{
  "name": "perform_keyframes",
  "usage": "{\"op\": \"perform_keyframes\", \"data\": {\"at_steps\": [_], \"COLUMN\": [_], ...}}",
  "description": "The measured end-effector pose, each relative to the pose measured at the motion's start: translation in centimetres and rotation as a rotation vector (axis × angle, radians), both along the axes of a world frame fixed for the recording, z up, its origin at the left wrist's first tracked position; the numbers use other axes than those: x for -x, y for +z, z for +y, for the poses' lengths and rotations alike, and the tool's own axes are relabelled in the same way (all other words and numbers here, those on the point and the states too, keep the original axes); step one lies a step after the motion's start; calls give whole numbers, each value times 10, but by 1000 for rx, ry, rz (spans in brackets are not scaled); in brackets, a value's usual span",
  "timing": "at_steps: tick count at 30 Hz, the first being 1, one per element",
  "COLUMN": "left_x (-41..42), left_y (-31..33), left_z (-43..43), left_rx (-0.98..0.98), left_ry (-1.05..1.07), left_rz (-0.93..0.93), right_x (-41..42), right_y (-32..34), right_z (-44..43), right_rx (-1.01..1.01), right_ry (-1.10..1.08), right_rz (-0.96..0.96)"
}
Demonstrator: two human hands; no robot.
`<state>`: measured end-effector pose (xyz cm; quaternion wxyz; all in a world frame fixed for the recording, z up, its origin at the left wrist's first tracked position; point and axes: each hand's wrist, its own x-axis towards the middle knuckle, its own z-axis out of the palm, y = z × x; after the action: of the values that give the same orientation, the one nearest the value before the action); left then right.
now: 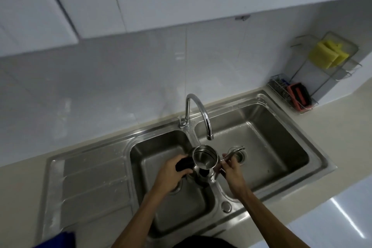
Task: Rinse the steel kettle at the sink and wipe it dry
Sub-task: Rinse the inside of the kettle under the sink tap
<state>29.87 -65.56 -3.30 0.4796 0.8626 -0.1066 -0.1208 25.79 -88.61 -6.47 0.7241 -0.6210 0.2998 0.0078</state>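
Note:
The steel kettle (204,162) stands open-topped over the divider between the two basins of the steel sink (285,183), just below the faucet spout (209,136). No water runs from the spout. My left hand (171,175) grips the kettle's black handle (184,164) on its left side. My right hand (231,169) holds the thin curved steel spout (234,152) that sticks out to the right. Inside, the kettle looks shiny and without water.
A wire rack (298,96) at the counter's back right holds a red and black scrubber, with yellow sponges (328,55) hanging above it. A blue cloth (58,240) lies at the bottom left by the draining board (90,183). White cabinets overhang the wall.

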Motion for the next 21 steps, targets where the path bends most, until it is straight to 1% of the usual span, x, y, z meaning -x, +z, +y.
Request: {"op": "perform_keyframes", "data": {"at_steps": [9,14,18,21], "left_x": [72,100,119,136], "left_y": [33,49,65,76], "left_z": [72,136,191,252], "left_rx": [85,65,45,42], "left_ry": [163,185,142,129], "left_rz": [-16,-47,-44,-42], "right_x": [50,73,93,110], "right_y": [37,52,62,76], "right_z": [64,121,174,234], "right_rx": [-3,-40,-66,-57], "right_ry": [137,168,173,180], "right_rz": [-39,-49,-37,-37]}}
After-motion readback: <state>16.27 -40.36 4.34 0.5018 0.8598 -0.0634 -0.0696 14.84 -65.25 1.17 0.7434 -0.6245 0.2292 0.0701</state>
